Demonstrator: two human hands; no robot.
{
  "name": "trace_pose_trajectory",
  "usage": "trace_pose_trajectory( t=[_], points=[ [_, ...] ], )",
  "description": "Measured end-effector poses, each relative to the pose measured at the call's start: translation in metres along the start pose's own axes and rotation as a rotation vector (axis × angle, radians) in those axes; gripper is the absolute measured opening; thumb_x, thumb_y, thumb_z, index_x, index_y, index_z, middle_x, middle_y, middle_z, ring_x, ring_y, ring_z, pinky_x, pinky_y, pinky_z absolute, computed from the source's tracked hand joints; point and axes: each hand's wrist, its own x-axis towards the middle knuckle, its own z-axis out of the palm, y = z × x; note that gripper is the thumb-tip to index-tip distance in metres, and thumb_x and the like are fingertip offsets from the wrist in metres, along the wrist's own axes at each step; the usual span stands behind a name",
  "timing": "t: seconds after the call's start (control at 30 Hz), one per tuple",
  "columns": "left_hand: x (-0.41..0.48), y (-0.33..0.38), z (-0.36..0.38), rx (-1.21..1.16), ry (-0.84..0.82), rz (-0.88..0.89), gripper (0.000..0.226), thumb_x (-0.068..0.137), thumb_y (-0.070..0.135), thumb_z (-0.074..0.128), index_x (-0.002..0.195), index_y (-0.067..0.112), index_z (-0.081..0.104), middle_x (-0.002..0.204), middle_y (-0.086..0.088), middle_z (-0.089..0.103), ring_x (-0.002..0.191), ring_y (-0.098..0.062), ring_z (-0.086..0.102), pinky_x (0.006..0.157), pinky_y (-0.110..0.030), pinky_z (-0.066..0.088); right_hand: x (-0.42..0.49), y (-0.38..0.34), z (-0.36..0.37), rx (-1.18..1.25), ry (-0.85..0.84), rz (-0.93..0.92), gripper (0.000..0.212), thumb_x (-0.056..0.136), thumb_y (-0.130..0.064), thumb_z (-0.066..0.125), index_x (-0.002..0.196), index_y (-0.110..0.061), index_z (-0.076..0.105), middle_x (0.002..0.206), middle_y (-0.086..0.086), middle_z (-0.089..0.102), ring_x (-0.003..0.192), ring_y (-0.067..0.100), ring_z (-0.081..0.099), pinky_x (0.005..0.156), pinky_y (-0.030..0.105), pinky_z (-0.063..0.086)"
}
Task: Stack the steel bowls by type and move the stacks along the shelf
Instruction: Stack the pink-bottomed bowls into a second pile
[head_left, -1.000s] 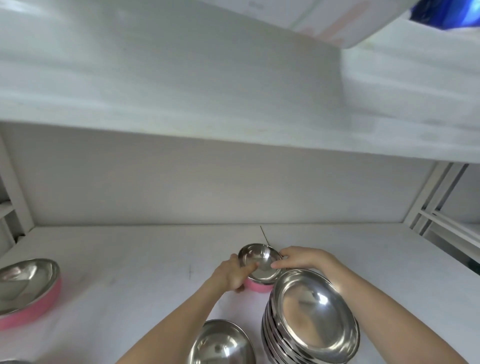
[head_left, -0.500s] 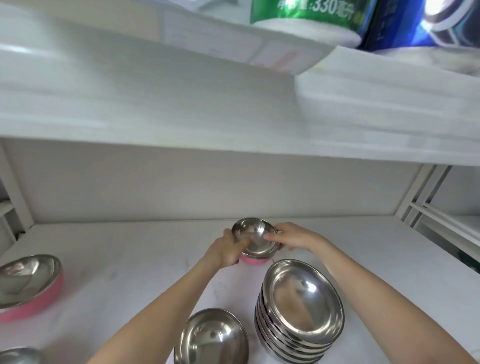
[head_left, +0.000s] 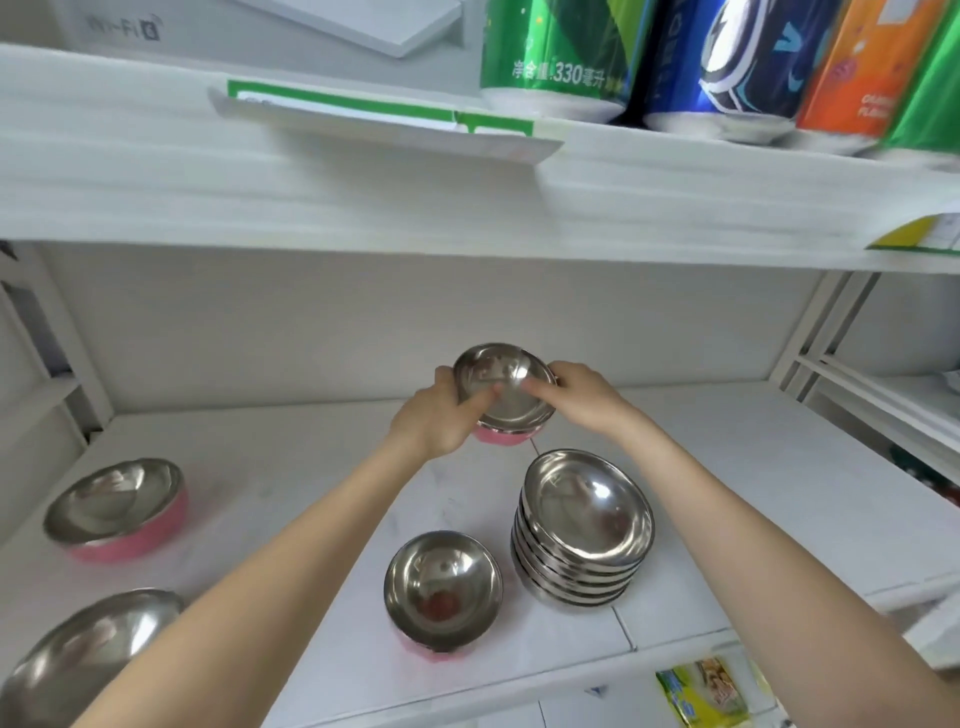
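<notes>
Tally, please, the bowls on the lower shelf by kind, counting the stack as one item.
Pink-based bowls: 3 (held bowl, left bowl, front bowl)
Plain steel stack: 1
Bowl at the lower left, base hidden: 1
Total: 5

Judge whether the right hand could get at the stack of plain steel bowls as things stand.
Probably yes: the stack sits uncovered just below the right forearm, but the right hand must first release the pink-based bowl.
</notes>
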Motion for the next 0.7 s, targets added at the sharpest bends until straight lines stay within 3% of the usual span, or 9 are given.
trace_pose_trajectory(
  t=[0.07,0.2,0.3,0.47,0.53,0.6,0.7],
  points=[
    [-0.015,0.001,-0.005,-0.002,0.013,0.002,0.072,0.083,0.074,0.043,0.123,0.014,0.041,0.099,-0.011,0.07,0.095,-0.03,0.064,0.087,-0.043,0.05,-0.015,-0.007,0.003,0.029,0.03,-0.014,0.039,0.089,-0.053,0.055,0.08,-0.015,0.064,0.072,-0.007,0.061,0.067,0.007,0.055,0.057,0.025,0.036],
    [-0.047,-0.002,-0.014,-0.002,0.035,0.025,0.07,0.08,0.075,0.045,0.116,0.015,0.044,0.09,-0.008,0.071,0.09,-0.029,0.066,0.085,-0.044,0.051,-0.048,-0.019,0.015,0.091,0.08,-0.025,0.035,0.089,-0.048,0.056,0.082,-0.014,0.063,0.079,0.0,0.065,0.079,0.02,0.061,0.063,0.03,0.041],
    [-0.073,-0.009,-0.019,-0.057,0.011,0.047,0.069,0.076,0.075,0.045,0.112,0.016,0.046,0.082,-0.005,0.071,0.075,-0.023,0.069,0.082,-0.044,0.053,-0.075,-0.028,0.025,0.079,0.099,-0.043,0.037,0.09,-0.048,0.054,0.086,-0.012,0.064,0.086,0.005,0.068,0.086,0.024,0.061,0.07,0.032,0.041],
    [-0.106,-0.03,-0.025,-0.002,-0.004,0.053,0.065,0.076,0.079,0.043,0.105,0.021,0.047,0.071,0.0,0.071,0.065,-0.012,0.069,0.07,-0.034,0.053,-0.112,-0.042,0.046,0.079,0.092,-0.018,0.044,0.09,-0.052,0.052,0.093,-0.009,0.063,0.094,0.009,0.068,0.093,0.028,0.06,0.081,0.039,0.048],
    [-0.113,-0.038,-0.027,-0.009,-0.004,0.059,0.062,0.074,0.081,0.042,0.098,0.024,0.048,0.07,0.002,0.071,0.062,-0.009,0.068,0.066,-0.031,0.05,-0.123,-0.046,0.056,0.046,0.113,0.013,0.049,0.09,-0.054,0.052,0.094,-0.006,0.061,0.098,0.012,0.067,0.095,0.03,0.059,0.079,0.038,0.045],
    [-0.12,-0.047,-0.027,-0.011,-0.023,0.053,0.061,0.073,0.081,0.043,0.096,0.025,0.049,0.073,0.001,0.07,0.068,-0.013,0.069,0.069,-0.032,0.049,-0.134,-0.048,0.066,0.028,0.129,0.041,0.05,0.089,-0.056,0.052,0.094,-0.006,0.058,0.099,0.013,0.067,0.093,0.032,0.06,0.075,0.036,0.042],
    [-0.128,-0.063,-0.02,-0.006,-0.063,0.042,0.063,0.077,0.078,0.045,0.101,0.02,0.05,0.083,-0.004,0.069,0.083,-0.024,0.067,0.081,-0.039,0.051,-0.151,-0.044,0.083,0.075,0.095,0.077,0.05,0.088,-0.058,0.051,0.098,-0.009,0.059,0.099,0.012,0.068,0.089,0.034,0.065,0.081,0.04,0.05]
  ],
)
